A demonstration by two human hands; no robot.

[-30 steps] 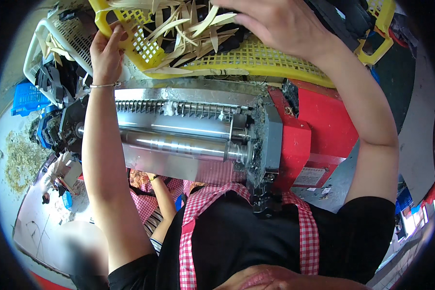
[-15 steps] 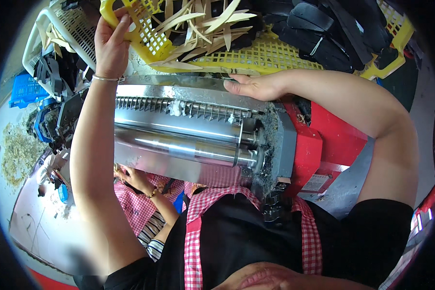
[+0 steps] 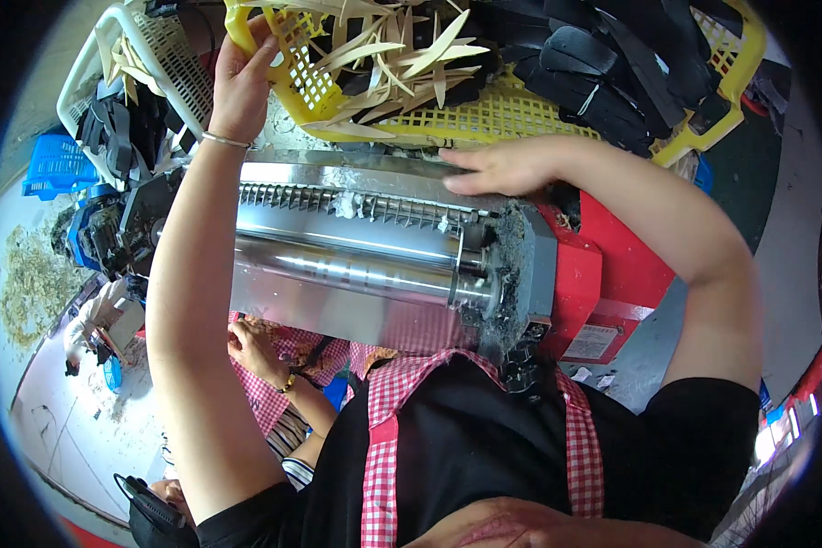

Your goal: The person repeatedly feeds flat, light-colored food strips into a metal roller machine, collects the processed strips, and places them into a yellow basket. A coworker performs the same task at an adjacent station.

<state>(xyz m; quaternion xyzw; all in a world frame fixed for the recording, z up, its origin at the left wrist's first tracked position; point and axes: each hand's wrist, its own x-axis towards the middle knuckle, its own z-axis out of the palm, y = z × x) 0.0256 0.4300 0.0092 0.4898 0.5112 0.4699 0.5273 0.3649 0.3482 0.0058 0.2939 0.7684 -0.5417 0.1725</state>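
My left hand (image 3: 245,78) is closed round the left corner of a yellow plastic basket (image 3: 521,117) at the far side. Curved tan strips (image 3: 402,59) lie heaped in the basket's left part, and dark bundled strips (image 3: 594,64) fill its right. My right hand (image 3: 502,169) lies with fingers outstretched on the far metal edge (image 3: 365,172) of a roller machine, just in front of the basket. Below that edge run a spring-like ridged shaft (image 3: 292,196) with white fluff on it and shiny steel rollers (image 3: 356,265).
The machine's red housing (image 3: 603,274) stands at the right. A white basket (image 3: 178,78) of dark and tan pieces and a blue basket (image 3: 59,169) sit at the left. Across the machine, a co-worker's hand (image 3: 256,352) shows near checked cloth. Shavings (image 3: 41,283) litter the floor.
The view has shifted slightly. My left hand, still on the yellow basket, appears farther right. My right hand keeps to the metal edge. More of the co-worker's head shows at lower left.
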